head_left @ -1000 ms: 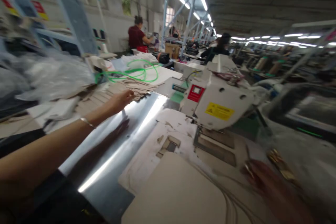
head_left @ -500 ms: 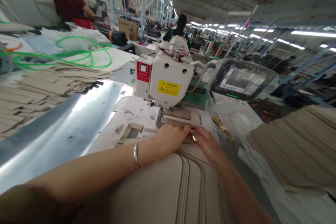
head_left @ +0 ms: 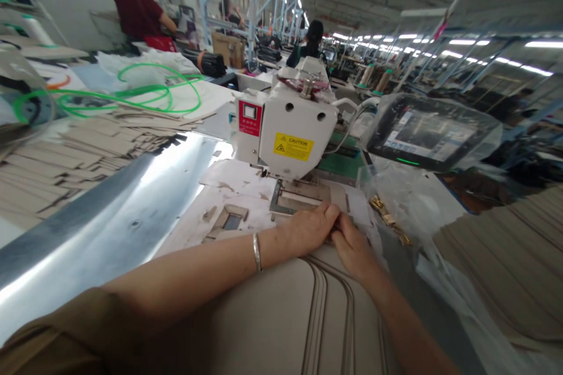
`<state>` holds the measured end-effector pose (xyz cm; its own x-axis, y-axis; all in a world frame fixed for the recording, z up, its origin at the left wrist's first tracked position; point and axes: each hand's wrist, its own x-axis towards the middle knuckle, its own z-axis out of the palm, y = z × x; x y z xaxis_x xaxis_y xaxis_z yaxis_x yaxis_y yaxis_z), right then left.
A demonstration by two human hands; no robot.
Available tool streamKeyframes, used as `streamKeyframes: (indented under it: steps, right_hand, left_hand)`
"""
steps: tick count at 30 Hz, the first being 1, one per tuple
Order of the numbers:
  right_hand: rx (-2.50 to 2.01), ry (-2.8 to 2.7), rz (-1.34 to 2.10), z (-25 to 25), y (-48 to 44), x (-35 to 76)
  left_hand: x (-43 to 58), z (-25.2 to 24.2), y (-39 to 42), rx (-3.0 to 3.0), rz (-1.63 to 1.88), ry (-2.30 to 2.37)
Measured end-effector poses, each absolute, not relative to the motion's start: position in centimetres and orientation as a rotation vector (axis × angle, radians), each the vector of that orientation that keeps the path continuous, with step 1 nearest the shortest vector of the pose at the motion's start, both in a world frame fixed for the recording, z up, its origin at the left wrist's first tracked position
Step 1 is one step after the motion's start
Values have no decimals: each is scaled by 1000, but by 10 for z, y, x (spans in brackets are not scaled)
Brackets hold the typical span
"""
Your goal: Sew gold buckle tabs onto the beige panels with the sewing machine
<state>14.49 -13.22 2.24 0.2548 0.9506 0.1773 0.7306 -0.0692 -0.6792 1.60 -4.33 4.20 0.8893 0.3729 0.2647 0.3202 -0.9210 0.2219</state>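
Note:
My left hand (head_left: 313,228) is closed, its fingertips pinched against those of my right hand (head_left: 353,247), just in front of the clamp frame (head_left: 275,199) of a white sewing machine (head_left: 288,120). My right fingers are closed too. Half a second ago a shiny gold-coloured metal fitting showed in them; now the fingers hide whatever is between the two hands. Below both hands lies a stack of beige panels (head_left: 264,322) with rounded corners. To the right, several gold-coloured metal fittings (head_left: 389,220) lie by a clear plastic bag (head_left: 409,193).
A control screen (head_left: 424,135) wrapped in plastic stands at right. Beige pieces (head_left: 83,158) are heaped at left beyond a shiny metal surface (head_left: 132,217). More beige panels (head_left: 505,263) lie at far right. A green tube (head_left: 176,106) loops at back left. Other people work farther off.
The camera view has turned slightly left, so the scene sits farther right. My hands have closed closer together, and the gold-coloured metal fitting at my right fingers is now hidden.

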Motion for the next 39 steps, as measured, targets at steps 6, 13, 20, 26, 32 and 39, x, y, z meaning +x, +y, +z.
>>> streamKeyframes:
  steps: [6, 13, 20, 26, 32, 39]
  right_hand:
    - [-1877, -1387, 662, 25, -119, 172]
    - [-2019, -985, 1011, 43, -84, 179]
    - [-2097, -858, 1121, 44, -60, 187]
    - [-2146, -906, 1037, 39, -52, 183]
    - [-2186, -1021, 896, 34, -51, 188]
    - [-2338, -1034, 911, 43, -48, 195]
  left_hand:
    - [-6, 24, -34, 3070, 645, 389]
    - [-16, 6, -17, 2918, 307, 642]
    - [-15, 6, -4, 2942, 340, 611]
    - [-13, 7, -2, 2913, 299, 643]
    - [-10, 8, 0, 2868, 259, 656]
    - [-10, 9, 0, 2868, 268, 653]
